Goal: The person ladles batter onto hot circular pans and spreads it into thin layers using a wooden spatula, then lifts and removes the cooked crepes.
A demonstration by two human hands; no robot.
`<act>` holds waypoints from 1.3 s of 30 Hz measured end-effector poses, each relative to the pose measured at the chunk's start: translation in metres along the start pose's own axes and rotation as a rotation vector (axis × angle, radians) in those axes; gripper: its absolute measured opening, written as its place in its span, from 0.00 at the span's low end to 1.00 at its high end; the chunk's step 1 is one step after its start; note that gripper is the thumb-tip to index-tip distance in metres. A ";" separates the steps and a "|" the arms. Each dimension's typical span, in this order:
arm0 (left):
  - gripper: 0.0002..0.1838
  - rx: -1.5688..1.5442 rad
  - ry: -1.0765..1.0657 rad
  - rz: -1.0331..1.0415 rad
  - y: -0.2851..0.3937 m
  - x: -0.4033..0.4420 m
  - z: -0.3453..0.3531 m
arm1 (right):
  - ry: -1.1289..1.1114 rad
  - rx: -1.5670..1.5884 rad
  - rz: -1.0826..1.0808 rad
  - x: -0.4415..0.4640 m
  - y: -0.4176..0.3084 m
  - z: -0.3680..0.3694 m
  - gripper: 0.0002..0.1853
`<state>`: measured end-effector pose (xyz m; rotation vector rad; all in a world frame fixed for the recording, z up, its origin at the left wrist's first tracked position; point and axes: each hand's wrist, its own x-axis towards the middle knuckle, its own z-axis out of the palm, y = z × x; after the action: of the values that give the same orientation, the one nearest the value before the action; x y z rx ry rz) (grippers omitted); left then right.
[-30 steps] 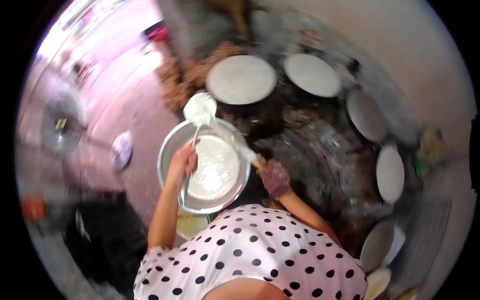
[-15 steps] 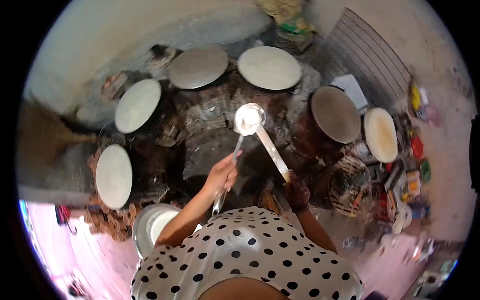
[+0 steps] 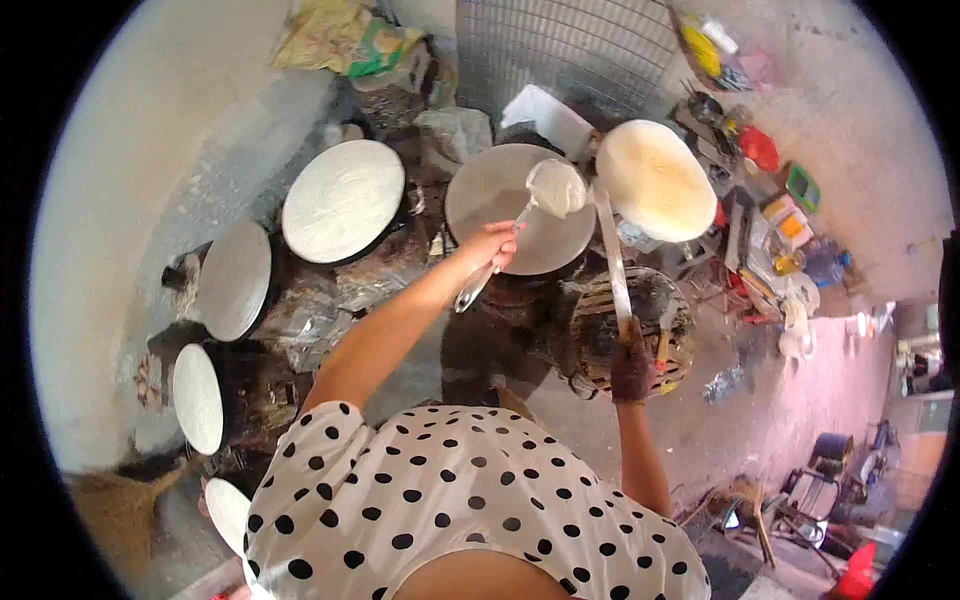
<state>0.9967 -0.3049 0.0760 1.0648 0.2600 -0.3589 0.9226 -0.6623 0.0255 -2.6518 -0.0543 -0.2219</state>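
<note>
Moved over the right edge of a griddle (image 3: 484,196), the ladle (image 3: 557,189) is hovering, left hand (image 3: 489,246) gripping it, right hand (image 3: 632,370) clutching a paddle (image 3: 613,262).

Floor (image 3: 700,440) right of basket (image 3: 590,335) mostly open (bit of litter (image 3: 724,384)); white box (image 3: 548,118) blocks beyond grey griddle (image 3: 480,195).

Pinkish floor (image 3: 775,395), slatted round basket (image 3: 589,338)
</note>
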 end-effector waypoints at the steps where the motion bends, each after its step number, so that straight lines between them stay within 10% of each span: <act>1: 0.15 -0.030 -0.025 -0.070 -0.001 0.031 0.001 | -0.002 0.069 -0.061 0.020 -0.006 0.001 0.24; 8: 0.12 0.052 0.008 -0.231 -0.020 0.150 -0.004 | -0.362 -0.152 0.194 0.068 -0.019 0.049 0.21; 12: 0.12 0.388 0.140 -0.104 -0.019 0.172 -0.033 | -0.086 0.150 0.196 0.051 -0.026 0.120 0.22; 16: 0.17 0.848 0.278 0.080 -0.001 0.170 -0.062 | -0.370 0.231 0.529 0.097 -0.113 0.135 0.26; 19: 0.21 0.799 0.470 0.620 0.013 0.137 -0.093 | -0.247 0.898 0.603 0.110 -0.137 0.146 0.28; 21: 0.24 0.871 0.448 0.806 0.051 0.079 -0.089 | -0.075 0.781 0.618 0.075 -0.124 0.175 0.28; 24: 0.23 0.450 0.246 0.248 0.069 -0.002 -0.100 | 0.327 0.927 0.631 0.033 -0.143 0.225 0.32; 28: 0.21 0.201 0.159 -0.043 0.039 -0.047 -0.148 | 0.084 0.797 0.694 0.092 -0.211 0.205 0.29; 32: 0.21 0.156 0.151 -0.089 0.025 -0.089 -0.191 | 0.052 1.004 0.687 0.097 -0.204 0.196 0.31; 34: 0.20 0.143 0.162 -0.120 0.027 -0.107 -0.199 | 0.250 0.603 0.741 0.070 -0.197 0.211 0.30; 36: 0.21 0.153 0.194 -0.080 0.029 -0.121 -0.205 | 0.357 1.159 0.682 0.079 -0.213 0.222 0.31; 38: 0.21 0.081 0.187 -0.065 0.022 -0.124 -0.218 | -0.100 0.551 0.950 0.110 -0.233 0.202 0.31; 39: 0.21 0.027 0.201 -0.072 0.020 -0.124 -0.221 | 0.158 0.697 0.637 0.114 -0.158 0.315 0.29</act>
<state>0.8835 -0.0801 0.0364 1.1211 0.4753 -0.3208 1.0696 -0.3765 -0.1590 -1.8351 0.6352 -0.1549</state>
